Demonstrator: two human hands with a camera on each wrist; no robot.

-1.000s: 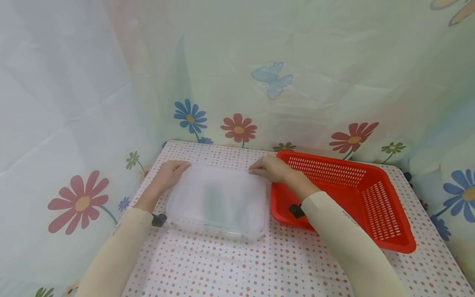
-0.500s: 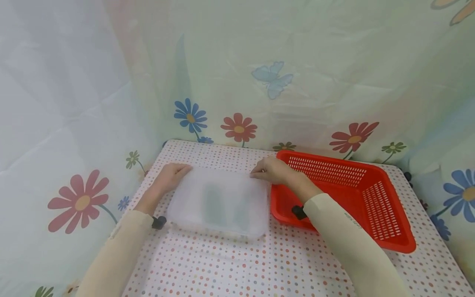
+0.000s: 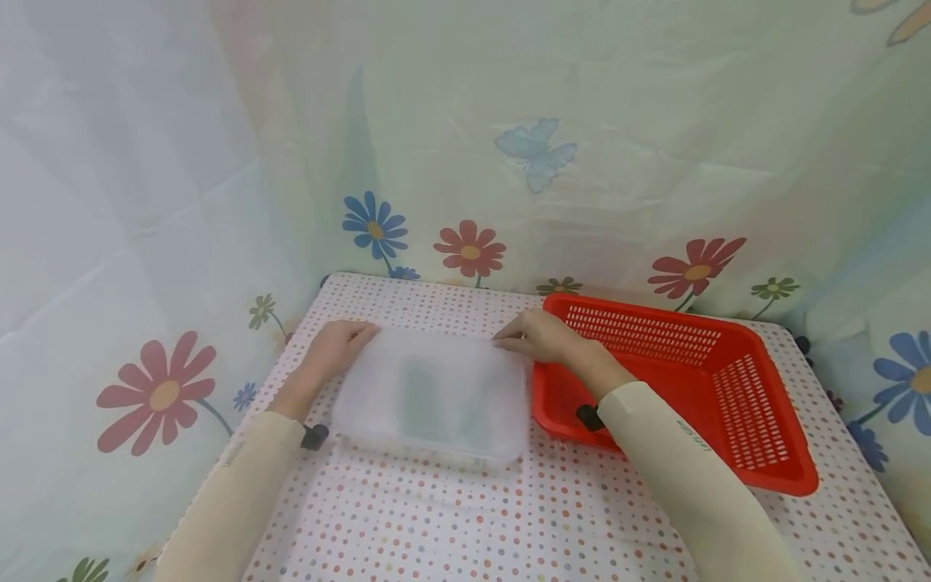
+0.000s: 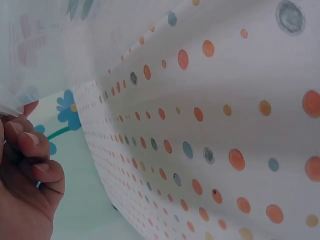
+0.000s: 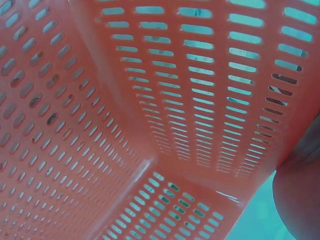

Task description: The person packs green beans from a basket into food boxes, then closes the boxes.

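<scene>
In the head view a rectangular translucent plastic container (image 3: 436, 396) with a frosted top is at the table's left half. Faint greenish shapes show through it. My left hand (image 3: 336, 349) grips its far left corner. The left wrist view shows that hand's curled fingers (image 4: 42, 172) under the container's edge (image 4: 17, 102). At the far right corner my right hand (image 3: 537, 333) pinches the edge between thumb and fingers. Only a blurred part of the right hand (image 5: 300, 195) appears in the right wrist view, beside the basket.
A red plastic basket (image 3: 727, 335) with slotted walls stands right of the container, partly under my right forearm. Its slotted wall (image 5: 200, 100) fills most of the right wrist view. A dotted cloth (image 3: 436, 517) covers the table. Flowered curtains (image 3: 582, 194) hang behind and at the sides.
Both hands have shifted slightly right with the container. Its surface looks hazier, and its near rim is less distinct than a second ago. The basket stays in place.
</scene>
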